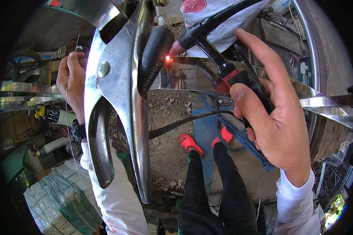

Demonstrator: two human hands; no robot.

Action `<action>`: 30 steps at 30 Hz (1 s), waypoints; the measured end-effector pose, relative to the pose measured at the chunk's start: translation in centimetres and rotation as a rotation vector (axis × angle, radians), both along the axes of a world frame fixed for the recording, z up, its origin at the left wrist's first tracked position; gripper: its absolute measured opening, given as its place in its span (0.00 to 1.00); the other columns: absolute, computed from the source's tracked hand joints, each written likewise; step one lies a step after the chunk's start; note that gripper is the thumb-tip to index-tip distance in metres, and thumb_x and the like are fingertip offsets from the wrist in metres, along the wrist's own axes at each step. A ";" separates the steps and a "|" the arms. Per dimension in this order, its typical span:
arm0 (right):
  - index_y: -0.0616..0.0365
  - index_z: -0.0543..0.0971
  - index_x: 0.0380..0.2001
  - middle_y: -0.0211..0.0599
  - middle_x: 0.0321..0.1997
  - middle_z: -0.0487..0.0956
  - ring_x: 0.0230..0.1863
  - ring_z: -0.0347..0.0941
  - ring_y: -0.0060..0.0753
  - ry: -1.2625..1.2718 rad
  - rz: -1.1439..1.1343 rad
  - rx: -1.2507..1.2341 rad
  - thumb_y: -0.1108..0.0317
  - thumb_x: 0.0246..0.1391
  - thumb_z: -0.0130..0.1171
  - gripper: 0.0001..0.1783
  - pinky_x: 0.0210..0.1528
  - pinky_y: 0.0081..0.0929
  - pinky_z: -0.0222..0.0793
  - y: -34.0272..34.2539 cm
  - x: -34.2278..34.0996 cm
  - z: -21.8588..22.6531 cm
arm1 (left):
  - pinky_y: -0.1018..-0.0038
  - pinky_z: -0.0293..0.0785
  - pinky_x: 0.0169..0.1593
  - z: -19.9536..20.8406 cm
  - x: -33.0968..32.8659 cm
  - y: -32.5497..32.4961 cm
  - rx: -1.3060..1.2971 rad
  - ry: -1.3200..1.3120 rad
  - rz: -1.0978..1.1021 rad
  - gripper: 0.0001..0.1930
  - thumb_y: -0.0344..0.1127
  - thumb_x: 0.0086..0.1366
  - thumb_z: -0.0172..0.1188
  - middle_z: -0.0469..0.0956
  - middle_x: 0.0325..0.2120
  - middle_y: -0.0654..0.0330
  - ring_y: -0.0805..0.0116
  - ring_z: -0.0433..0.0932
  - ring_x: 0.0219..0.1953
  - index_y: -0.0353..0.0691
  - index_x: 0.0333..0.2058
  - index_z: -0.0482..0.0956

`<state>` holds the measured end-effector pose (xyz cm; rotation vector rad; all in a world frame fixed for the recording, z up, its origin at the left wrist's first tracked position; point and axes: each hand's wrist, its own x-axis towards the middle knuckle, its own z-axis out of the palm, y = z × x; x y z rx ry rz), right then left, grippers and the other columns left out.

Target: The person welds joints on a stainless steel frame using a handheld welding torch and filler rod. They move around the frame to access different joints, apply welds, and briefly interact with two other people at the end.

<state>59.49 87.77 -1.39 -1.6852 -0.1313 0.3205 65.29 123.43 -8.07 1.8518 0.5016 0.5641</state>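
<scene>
Gravel and dirt floor (164, 113) lies far below you, strewn with small stones, with your black trousers and red sandals (190, 143) standing on it. Largest in view is the big shiny metal clamp with a black rubber-sleeved handle (117, 90), hanging close in front of you, between your two hands. Behind it runs the polished stainless steel tube frame (200, 62). Your right hand (270, 117) is wrapped tight around the black welding torch with a red trigger band (223, 66), forefinger stretched out straight above it; the torch's tip reaches up-left to a small orange glow (168, 58) on the frame. Your left hand (72, 76), fingers pressed together, pinches a thin grey filler wire (68, 125) trailing downward.
</scene>
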 end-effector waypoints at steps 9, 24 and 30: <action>0.52 0.64 0.73 0.28 0.34 0.78 0.27 0.70 0.14 -0.123 -0.012 -0.190 0.65 0.68 0.59 0.33 0.28 0.15 0.65 0.5 -0.5 -0.8 | 0.80 0.64 0.29 0.1 -0.4 -0.5 0.010 -0.003 0.023 0.16 0.40 0.75 0.55 0.76 0.22 0.67 0.83 0.68 0.24 0.34 0.33 0.82; 0.53 0.62 0.72 0.38 0.33 0.81 0.16 0.70 0.18 0.274 -0.129 -0.047 0.69 0.67 0.57 0.33 0.18 0.16 0.61 2.4 -1.9 2.4 | 0.80 0.64 0.30 0.8 -0.4 -1.3 0.182 -0.010 0.045 0.17 0.42 0.75 0.54 0.77 0.22 0.67 0.83 0.70 0.24 0.34 0.33 0.82; 0.55 0.66 0.71 0.46 0.64 0.77 0.50 0.81 0.34 0.144 -0.092 -0.063 0.77 0.62 0.61 0.35 0.52 0.27 0.75 1.8 -2.0 0.4 | 0.79 0.67 0.33 -0.1 -0.2 0.0 0.196 -0.067 0.021 0.17 0.42 0.75 0.54 0.78 0.23 0.65 0.80 0.72 0.26 0.33 0.34 0.83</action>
